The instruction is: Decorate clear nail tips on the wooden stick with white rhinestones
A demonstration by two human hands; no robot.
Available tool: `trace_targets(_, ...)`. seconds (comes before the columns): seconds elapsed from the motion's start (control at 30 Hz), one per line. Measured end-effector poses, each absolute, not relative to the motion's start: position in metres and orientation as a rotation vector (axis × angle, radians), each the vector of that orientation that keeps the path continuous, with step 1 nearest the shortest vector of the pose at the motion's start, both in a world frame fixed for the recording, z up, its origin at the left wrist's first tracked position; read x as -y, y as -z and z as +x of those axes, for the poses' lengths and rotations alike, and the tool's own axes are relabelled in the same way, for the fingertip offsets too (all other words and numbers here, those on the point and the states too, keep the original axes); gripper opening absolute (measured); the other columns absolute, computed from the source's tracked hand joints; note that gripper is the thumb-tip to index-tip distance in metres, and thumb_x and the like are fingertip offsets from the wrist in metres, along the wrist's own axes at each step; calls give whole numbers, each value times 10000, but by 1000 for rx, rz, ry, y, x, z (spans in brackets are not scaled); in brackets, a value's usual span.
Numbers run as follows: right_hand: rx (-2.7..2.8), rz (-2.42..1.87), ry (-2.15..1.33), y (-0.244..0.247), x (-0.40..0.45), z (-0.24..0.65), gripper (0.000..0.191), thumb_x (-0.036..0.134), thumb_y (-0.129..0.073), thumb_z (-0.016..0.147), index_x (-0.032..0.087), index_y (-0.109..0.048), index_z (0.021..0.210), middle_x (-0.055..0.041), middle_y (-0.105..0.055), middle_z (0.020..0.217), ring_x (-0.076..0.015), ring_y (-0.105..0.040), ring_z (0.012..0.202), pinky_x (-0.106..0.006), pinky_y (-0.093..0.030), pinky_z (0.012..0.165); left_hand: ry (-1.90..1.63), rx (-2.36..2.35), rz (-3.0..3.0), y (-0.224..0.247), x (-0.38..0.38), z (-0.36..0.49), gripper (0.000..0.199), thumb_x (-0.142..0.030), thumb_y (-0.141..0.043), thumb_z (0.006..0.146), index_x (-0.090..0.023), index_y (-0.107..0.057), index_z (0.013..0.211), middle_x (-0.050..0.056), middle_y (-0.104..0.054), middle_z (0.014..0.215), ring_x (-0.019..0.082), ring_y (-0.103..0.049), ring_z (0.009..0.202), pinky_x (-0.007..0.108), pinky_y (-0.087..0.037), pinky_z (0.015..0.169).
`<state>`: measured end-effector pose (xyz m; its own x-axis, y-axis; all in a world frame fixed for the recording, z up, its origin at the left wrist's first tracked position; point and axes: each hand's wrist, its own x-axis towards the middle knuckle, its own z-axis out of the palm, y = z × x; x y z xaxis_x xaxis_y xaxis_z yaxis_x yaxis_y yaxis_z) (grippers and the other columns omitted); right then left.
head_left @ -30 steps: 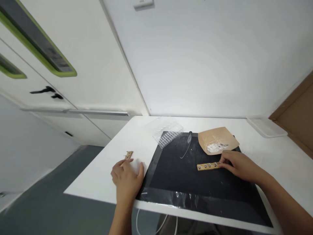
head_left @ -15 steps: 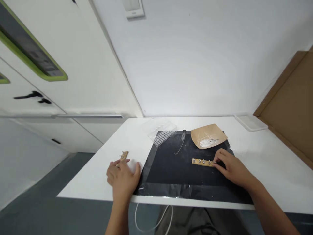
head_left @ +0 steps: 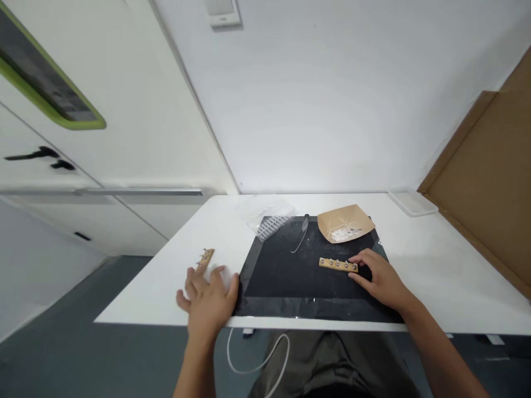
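Note:
My right hand (head_left: 379, 278) has its thumb and forefinger on either side of the right end of a light-brown strip (head_left: 334, 264). That strip lies flat on the black mat (head_left: 286, 271) and carries a row of several shiny metal studs. Left of the mat, on the white table, rests a second light-brown strip (head_left: 206, 258) with metal pieces sticking up from it. My left hand (head_left: 211, 301) is spread at its near end, the fingers apart and partly hiding it; whether they touch it I cannot tell.
Behind the right-hand strip stands a brown paper tray (head_left: 340, 215) with small white bits inside. A thin dark-handled tool (head_left: 306, 224) and a clear slotted plastic sheet (head_left: 274, 224) lie at the mat's back. A white shallow tray (head_left: 414, 203) sits near the cardboard panel (head_left: 481, 166).
My left fingers have spread, and more of the left strip shows. The right thumb and forefinger have parted around their strip's end, uncovering its last stud. The view has shifted slightly.

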<state>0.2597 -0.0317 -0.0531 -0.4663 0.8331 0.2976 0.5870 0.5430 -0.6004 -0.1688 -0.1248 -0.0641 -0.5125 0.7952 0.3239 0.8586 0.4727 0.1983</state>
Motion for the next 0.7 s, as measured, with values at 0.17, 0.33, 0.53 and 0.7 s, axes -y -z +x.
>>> trace_targets(0.17,2211,-1149,-571,56,34,258,238,349,-635,1017,239,-684,1222,-98,-654,1138,-267,-633,1060,-475,-564,962,388,2529,-1521,72,134,-168,583,-470,-281,1098,-161,-506,1537,257,-361,1672,408,-187,1619,835,-50,1177)
trace_targets(0.33,2188,-1152,-596,53,36,257,219,356,-601,1038,253,-685,1211,-89,-642,1141,-263,-646,1063,-462,-566,966,344,2529,-1533,77,135,-171,614,-456,-278,1095,-155,-457,1599,255,-356,1690,404,-158,1633,815,-38,1196)
trace_targets(0.53,2200,-1175,-590,51,36,255,206,340,-599,1037,245,-688,1197,-87,-639,1122,-261,-651,1048,-450,-567,957,298,2624,-1504,73,133,-172,557,-501,-274,1104,-359,-441,1616,158,-347,1720,373,-197,1631,820,-127,1181)
trace_targets(0.7,2211,-1172,-562,55,35,256,203,317,-608,1031,250,-686,1206,-86,-640,1134,-261,-646,1048,-445,-565,949,246,2596,-1515,70,134,-170,529,-495,-269,1113,-418,-431,1611,139,-348,1720,348,-111,1653,811,-146,1177)
